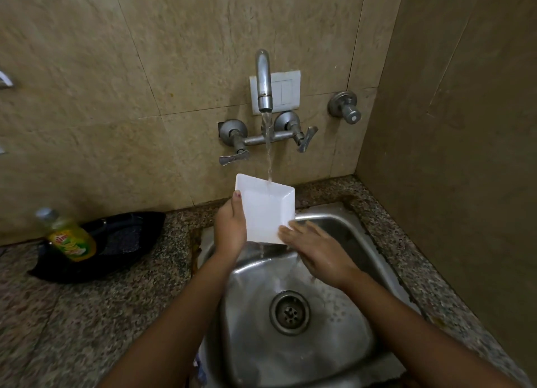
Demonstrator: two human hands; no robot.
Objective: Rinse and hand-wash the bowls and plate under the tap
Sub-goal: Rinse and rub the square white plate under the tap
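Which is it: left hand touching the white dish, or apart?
Touching. Head view: the left hand grips the white dish by its left edge, thumb on the rim.

readable text: none coming through | yellow bottle (70, 238) on counter: its label is showing a red logo patch, blurring too much to read | numbers, signs: none reading

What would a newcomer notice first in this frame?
The white square dish, held tilted over the sink at centre, with water from the tap running onto it. The left hand grips its left edge while the right hand lies flat on its lower right corner. A yellow soap bottle stands in front of a black pan on the left counter.
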